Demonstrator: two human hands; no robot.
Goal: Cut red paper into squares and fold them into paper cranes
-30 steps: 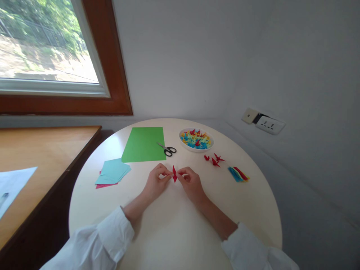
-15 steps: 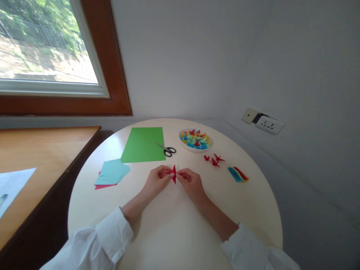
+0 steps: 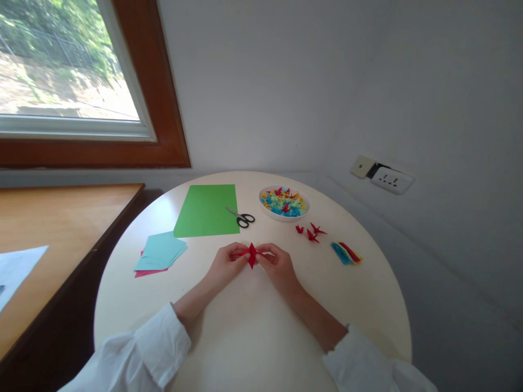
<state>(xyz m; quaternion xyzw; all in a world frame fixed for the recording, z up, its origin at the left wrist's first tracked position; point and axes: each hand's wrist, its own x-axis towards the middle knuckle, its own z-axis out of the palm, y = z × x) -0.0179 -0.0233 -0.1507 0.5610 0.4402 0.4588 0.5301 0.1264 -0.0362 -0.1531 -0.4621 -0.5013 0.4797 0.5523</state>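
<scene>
Between my two hands is a small red paper crane point(image 3: 252, 256), its pointed wings sticking up and down. My left hand point(image 3: 227, 263) pinches its left end, and my right hand point(image 3: 278, 265) pinches the right end. Fingertips cover parts of both ends. To the right of my right hand lie a few finished red paper cranes point(image 3: 312, 236). Beyond them a white dish point(image 3: 284, 219) holds many small folded cranes in red, yellow, blue and pale green.
Black-handled scissors point(image 3: 242, 220) lie partly over a green sheet point(image 3: 208, 209). Light blue paper squares point(image 3: 160, 251) rest on pink ones at the left. A fan of coloured paper pieces point(image 3: 346, 253) sits at the right of the round table point(image 3: 245, 337). A wooden desk point(image 3: 73, 212) stands left.
The red crane's body has spread wider between my fingers, and its pulled ends now show more on both sides. Both hands keep their pinch, slightly farther apart.
</scene>
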